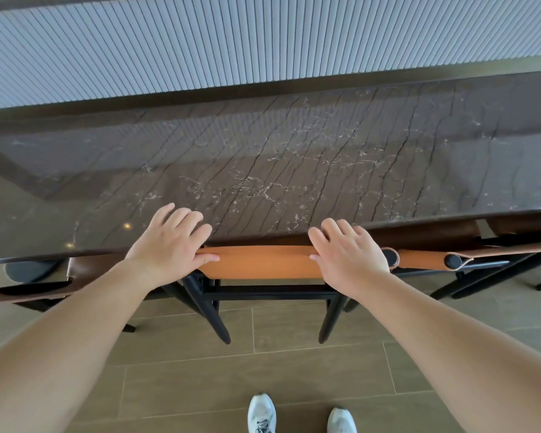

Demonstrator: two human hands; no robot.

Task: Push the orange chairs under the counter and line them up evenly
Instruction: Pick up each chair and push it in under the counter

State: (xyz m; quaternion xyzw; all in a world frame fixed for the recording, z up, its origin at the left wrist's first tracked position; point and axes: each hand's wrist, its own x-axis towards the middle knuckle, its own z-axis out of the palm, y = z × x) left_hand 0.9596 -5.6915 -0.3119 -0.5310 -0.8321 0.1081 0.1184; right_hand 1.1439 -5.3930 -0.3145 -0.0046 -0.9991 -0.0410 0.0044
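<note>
The person stands at a long dark stone counter [263, 170] with both hands on the top of the middle orange chair [263, 260]. The left hand [169, 242] lies over the left end of the chair back, fingers fairly straight and spread, thumb along the orange strip, so it presses more than it grabs. The right hand [347, 254] lies the same way on the right end. The chair back sits right against the counter's near edge, and its black legs [213, 310] stand on the tan floor tiles [263, 379]. Another orange chair [425, 256] stands just beside it on the right, and a darker brown-looking one [28, 290] is on the left, tucked partly under the counter. A ribbed grey wall [263, 42] runs behind the counter. Two white shoes [300, 415] stand on open floor behind the chair.
</note>
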